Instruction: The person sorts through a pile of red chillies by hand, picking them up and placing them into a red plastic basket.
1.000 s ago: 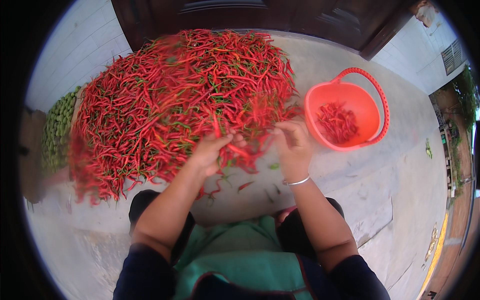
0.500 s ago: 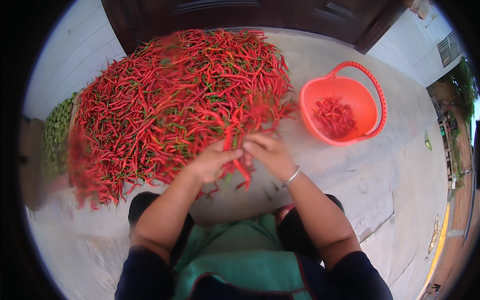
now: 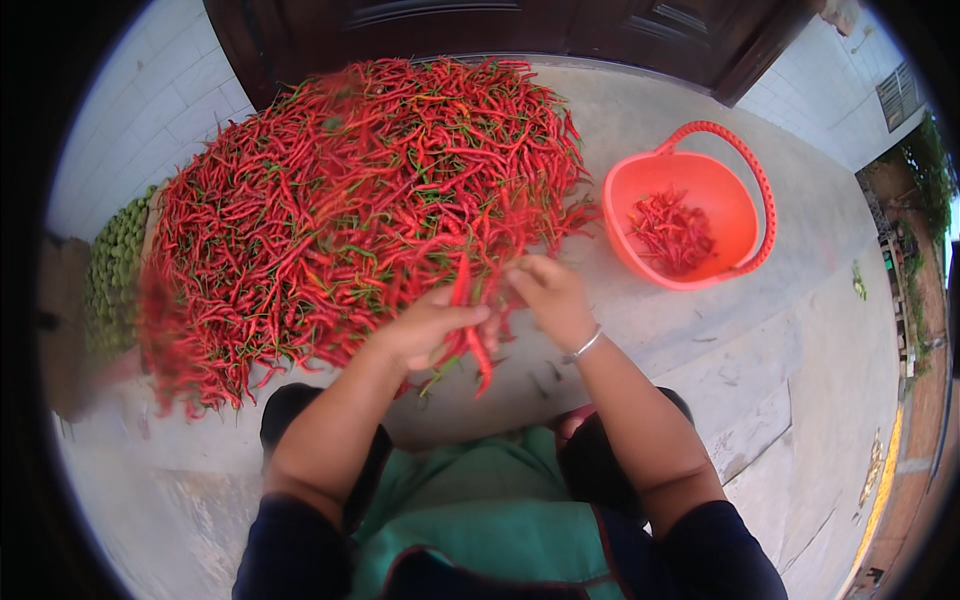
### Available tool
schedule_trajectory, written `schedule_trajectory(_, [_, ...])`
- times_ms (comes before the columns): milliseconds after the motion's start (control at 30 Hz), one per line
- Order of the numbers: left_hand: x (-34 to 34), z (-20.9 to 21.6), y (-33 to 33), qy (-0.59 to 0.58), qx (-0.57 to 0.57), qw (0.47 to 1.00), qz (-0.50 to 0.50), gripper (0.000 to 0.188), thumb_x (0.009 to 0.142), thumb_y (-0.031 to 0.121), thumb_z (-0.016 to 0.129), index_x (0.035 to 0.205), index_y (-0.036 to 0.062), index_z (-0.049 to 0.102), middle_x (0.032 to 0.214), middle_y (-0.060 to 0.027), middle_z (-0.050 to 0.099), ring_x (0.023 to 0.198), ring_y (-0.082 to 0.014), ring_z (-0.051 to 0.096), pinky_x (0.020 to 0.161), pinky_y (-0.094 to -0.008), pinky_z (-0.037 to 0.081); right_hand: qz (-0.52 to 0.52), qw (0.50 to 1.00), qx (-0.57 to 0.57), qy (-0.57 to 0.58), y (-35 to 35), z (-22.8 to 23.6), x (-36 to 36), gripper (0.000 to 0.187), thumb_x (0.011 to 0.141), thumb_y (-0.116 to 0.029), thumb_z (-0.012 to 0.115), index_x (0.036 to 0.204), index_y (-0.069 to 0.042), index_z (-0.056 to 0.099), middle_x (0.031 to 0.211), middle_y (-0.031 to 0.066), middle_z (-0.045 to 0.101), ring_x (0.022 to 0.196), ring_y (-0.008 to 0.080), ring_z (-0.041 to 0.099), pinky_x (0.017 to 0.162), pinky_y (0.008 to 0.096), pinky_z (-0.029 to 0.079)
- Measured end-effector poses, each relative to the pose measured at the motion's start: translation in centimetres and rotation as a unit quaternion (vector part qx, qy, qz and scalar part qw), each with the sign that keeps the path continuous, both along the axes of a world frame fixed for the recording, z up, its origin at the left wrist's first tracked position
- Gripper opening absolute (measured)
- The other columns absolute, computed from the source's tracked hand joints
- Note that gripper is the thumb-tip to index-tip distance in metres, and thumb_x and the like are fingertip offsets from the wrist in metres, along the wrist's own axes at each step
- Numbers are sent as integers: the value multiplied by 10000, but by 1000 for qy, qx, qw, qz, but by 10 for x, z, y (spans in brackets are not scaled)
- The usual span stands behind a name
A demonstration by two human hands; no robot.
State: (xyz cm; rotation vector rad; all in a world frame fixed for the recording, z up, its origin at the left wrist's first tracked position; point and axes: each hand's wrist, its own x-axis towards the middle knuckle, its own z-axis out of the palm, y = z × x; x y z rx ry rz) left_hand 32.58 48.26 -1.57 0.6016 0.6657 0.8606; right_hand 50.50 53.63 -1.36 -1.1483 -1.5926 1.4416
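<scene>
A broad heap of red chili peppers (image 3: 300, 230) with green stems spreads in front of me. My left hand (image 3: 430, 330), at the heap's near edge, is closed around a few red chili peppers (image 3: 480, 365); their ends stick out above and below the fingers, and a green stem hangs beneath. Just to its right is my right hand (image 3: 550, 300), a silver bangle on its wrist. Its thumb and fingers are pinched together at the edge of the heap; what they hold, if anything, is blurred.
Right of the heap stands a pink-red plastic basket (image 3: 735, 205) with an upright handle and some chili peppers (image 3: 672, 232) inside. Green produce (image 3: 118, 255) is piled at far left. A dark door (image 3: 560, 30) closes off the back. Stem bits (image 3: 540, 388) lie on the concrete floor (image 3: 720, 350).
My right hand has drawn away from my left, up and to the right, opening a gap between them. The left hand keeps its hold on the chili peppers.
</scene>
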Motion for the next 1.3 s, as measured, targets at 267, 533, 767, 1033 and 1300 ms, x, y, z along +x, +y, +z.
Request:
schedule_trajectory(267, [-10, 14, -8, 11, 60, 987, -146, 210, 852, 115, 554, 1011, -15, 509, 745, -91, 549, 680, -209, 579, 657, -370, 506, 198, 979, -26, 43, 4, 14, 8, 172, 848, -95, 579, 996, -11, 600, 800, 9, 607, 732, 53, 544, 642, 206, 449])
schedule_trajectory(533, [-24, 6, 3, 177, 90, 978, -62, 265, 873, 121, 534, 1117, 22, 505, 877, -65, 574, 823, -143, 564, 729, -288, 475, 175, 969, -170, 39, 3, 17, 13, 184, 861, -186, 577, 952, -28, 604, 742, -4, 587, 706, 56, 554, 613, 201, 453])
schedule_trajectory(767, [3, 0, -5, 247, 17, 969, 6, 314, 901, 169, 513, 1191, 73, 441, 978, -36, 561, 895, -109, 547, 764, -316, 476, 98, 960, -247, 90, -8, 2, -1, 153, 863, -192, 573, 891, -42, 586, 732, 8, 592, 647, 71, 564, 569, 195, 466])
schedule_trajectory(1033, [0, 0, -11, 71, -27, 997, -30, 196, 882, 158, 533, 1029, 33, 498, 787, -64, 535, 671, -176, 555, 656, -324, 485, 33, 982, 149, -111, -5, -7, 4, 134, 863, -170, 574, 898, -41, 581, 752, -3, 585, 656, 80, 560, 551, 234, 460])
schedule_trajectory(1300, [-8, 7, -13, -74, -39, 992, -91, 234, 852, 140, 548, 1035, 2, 499, 726, -92, 511, 628, -209, 545, 582, -343, 472, 143, 927, -248, 241, -11, -1, 2, 182, 875, -158, 559, 1009, -36, 576, 848, -7, 577, 727, 87, 556, 643, 225, 474])
